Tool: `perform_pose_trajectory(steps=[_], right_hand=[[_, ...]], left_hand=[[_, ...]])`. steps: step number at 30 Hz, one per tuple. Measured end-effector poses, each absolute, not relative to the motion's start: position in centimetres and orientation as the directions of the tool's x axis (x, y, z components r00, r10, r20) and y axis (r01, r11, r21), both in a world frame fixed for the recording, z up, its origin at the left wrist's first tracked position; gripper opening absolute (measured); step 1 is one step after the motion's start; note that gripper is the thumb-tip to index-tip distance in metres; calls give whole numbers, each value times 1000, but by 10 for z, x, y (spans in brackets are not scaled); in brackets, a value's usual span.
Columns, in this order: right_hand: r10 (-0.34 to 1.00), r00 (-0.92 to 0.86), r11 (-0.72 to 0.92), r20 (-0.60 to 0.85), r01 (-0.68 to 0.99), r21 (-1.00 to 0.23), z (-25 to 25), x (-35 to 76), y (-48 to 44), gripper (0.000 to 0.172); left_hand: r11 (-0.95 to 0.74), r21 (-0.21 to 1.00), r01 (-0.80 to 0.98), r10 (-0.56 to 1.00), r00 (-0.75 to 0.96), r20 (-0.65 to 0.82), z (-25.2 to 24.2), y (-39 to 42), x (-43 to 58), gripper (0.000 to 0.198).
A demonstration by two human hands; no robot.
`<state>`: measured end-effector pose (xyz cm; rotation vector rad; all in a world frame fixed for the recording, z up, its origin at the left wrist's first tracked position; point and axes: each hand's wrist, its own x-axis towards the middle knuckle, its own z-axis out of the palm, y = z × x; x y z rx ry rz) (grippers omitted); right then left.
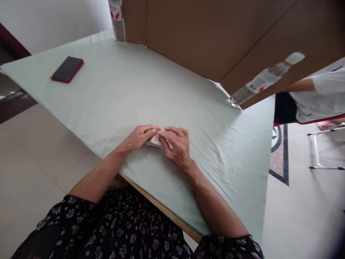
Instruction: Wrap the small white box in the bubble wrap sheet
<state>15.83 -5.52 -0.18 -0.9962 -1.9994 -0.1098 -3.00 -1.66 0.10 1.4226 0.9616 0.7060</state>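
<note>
Near the front edge of the table, a small white block with red print on top (pixel 155 140), like a stack of cards, rests low over the cloth between my two hands. My left hand (pixel 140 137) is closed around its left end, thumb along the top. From the other side, my right hand (pixel 175 144) grips the right end with thumb and fingertips bent. The fingers of both hands cover much of the block, so its exact kind is hard to make out.
A pale green cloth covers the table (pixel 107 97). At the far left lies a dark phone with a red edge (pixel 67 69). A tall folded cardboard panel (pixel 188 36) stands behind, with a clear bottle (pixel 118 21) and another bottle (pixel 258 84) against it. A person in a white shirt (pixel 320 97) sits beyond, right.
</note>
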Motion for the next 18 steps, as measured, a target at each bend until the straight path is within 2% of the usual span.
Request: perform_pose_trajectory(steps=[5,8,11,14,16,18], right_hand=[[651,-315,683,691,641,-351,4,163,-62,23],[736,-266,618,623,639,-458,6,170,-65,31],[838,-241,524,489,603,-601,4,179,-63,55],[880,-330,473,342,541,-696,-6,182,-58,88],[880,-363,465,307,528,-710,-13,182,-55,92],[881,-360,465,308,536,-704,-17,180,-53,88]], left_hand=[[77,985,152,879,456,-139,3,-17,-30,52],[117,987,113,876,456,-156,4,-18,-30,53],[161,985,66,872,457,-174,2,-18,-30,53],[183,982,36,877,446,-180,0,-18,-29,52],[182,983,18,881,440,-172,-1,-19,-27,51],[167,986,15,888,431,-157,0,-20,-26,49]])
